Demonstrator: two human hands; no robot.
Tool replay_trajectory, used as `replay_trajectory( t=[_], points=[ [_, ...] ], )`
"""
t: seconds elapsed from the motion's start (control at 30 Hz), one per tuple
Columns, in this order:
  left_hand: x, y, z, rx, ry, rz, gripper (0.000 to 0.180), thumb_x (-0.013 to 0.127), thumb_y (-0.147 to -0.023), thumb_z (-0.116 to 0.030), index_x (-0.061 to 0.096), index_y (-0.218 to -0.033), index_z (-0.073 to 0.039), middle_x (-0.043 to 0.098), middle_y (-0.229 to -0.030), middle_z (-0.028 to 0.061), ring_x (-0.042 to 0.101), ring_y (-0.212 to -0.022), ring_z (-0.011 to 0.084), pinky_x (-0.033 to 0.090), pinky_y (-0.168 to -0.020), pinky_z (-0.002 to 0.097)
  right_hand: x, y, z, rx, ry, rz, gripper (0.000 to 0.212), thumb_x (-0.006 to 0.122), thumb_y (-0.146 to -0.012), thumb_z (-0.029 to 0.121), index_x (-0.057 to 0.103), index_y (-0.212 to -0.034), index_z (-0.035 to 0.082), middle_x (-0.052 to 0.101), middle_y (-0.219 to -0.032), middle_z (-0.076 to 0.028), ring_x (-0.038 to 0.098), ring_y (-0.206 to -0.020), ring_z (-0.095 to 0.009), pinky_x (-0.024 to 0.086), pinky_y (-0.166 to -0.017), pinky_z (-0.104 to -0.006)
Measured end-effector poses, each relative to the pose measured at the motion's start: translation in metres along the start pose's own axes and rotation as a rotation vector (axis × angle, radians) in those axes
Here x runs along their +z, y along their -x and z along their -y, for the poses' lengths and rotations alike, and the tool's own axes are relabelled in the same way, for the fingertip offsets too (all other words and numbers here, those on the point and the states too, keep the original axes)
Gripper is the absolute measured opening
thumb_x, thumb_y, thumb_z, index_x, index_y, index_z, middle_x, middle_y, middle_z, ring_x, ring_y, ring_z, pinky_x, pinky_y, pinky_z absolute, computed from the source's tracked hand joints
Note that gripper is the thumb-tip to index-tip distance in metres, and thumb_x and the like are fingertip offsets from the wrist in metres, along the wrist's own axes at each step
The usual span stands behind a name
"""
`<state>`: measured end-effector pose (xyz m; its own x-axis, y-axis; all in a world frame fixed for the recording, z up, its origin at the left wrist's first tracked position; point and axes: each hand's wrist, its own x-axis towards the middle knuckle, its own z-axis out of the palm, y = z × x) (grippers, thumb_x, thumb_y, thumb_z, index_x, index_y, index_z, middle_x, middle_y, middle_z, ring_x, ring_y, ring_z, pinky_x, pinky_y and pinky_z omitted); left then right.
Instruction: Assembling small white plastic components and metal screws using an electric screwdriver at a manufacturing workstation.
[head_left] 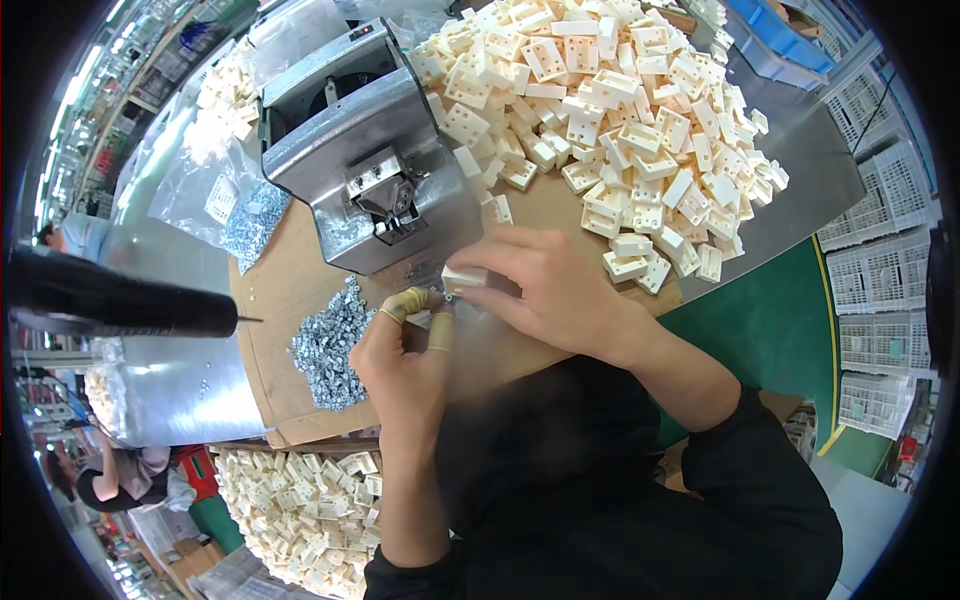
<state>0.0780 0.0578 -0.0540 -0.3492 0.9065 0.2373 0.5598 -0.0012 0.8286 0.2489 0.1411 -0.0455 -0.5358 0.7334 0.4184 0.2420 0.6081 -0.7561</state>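
Note:
My right hand (pixel 560 290) pinches a cream plastic block (pixel 463 278) between thumb and fingers, above the brown board. Close against it is my left hand (pixel 405 345), with yellow covers on the thumb and a finger. Those fingertips are closed on a small silvery metal part (pixel 448 297) at the block's near edge; its exact seating is too small to tell. Left of that hand lies a heap of small metal parts (pixel 333 345). Beyond both hands stands a grey metal machine (pixel 345 140), with an opening at its front and a few loose bits before it.
A large heap of cream blocks (pixel 630 130) covers the far right. A black powered screwdriver (pixel 130 298) juts in from the left. Behind the board's left edge lies a clear bag of metal parts (pixel 255 220). More blocks (pixel 300 510) fill a container below left. White crates (pixel 880 280) stand right.

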Motion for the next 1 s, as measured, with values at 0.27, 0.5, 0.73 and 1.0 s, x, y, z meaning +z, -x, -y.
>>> replay_trajectory(
  t=[0.27, 0.5, 0.73, 1.0],
  points=[
    [0.001, -0.002, -0.004, -0.044, 0.035, -0.032, 0.028, 0.076, -0.078, 0.002, 0.070, -0.105, -0.001, 0.075, -0.086, 0.0059, 0.056, -0.057, 0.0077, 0.045, -0.055, 0.0246, 0.010, 0.016, 0.013, -0.145, 0.134, -0.048, 0.021, 0.075, -0.083, 0.006, 0.070, -0.103, 0.002, 0.063, -0.092, -0.011, 0.063, -0.086, -0.030, 0.053, -0.074, -0.0411],
    [-0.016, 0.001, -0.010, -0.004, -0.145, 0.053, 0.040, 0.077, -0.078, 0.001, 0.069, -0.117, 0.001, 0.075, -0.095, 0.0105, 0.065, -0.063, 0.0152, 0.052, -0.063, 0.0293, 0.021, 0.016, 0.019, -0.307, 0.283, -0.059, 0.025, 0.078, -0.079, 0.009, 0.070, -0.102, 0.004, 0.061, -0.092, -0.006, 0.062, -0.086, -0.025, 0.053, -0.073, -0.0384],
    [-0.042, 0.006, -0.027, 0.087, -0.182, 0.246, 0.062, 0.083, -0.072, -0.011, 0.064, -0.131, -0.001, 0.066, -0.105, 0.0156, 0.065, -0.088, 0.0293, 0.053, -0.081, 0.0394, -0.022, -0.010, 0.026, -0.562, 0.234, -0.058, 0.042, 0.089, -0.072, 0.020, 0.067, -0.105, 0.004, 0.062, -0.098, -0.007, 0.063, -0.092, -0.021, 0.052, -0.074, -0.0331],
    [-0.024, 0.006, -0.007, 0.238, -0.313, 0.190, 0.069, 0.088, -0.070, -0.023, 0.063, -0.132, -0.005, 0.066, -0.109, 0.0145, 0.063, -0.096, 0.0333, 0.047, -0.089, 0.0429, -0.012, -0.161, 0.154, 0.351, -0.639, -0.199, 0.043, 0.065, -0.100, 0.033, 0.046, -0.119, 0.000, 0.058, -0.069, -0.006, 0.059, -0.059, -0.014, 0.046, -0.054, -0.0252]
  ],
)
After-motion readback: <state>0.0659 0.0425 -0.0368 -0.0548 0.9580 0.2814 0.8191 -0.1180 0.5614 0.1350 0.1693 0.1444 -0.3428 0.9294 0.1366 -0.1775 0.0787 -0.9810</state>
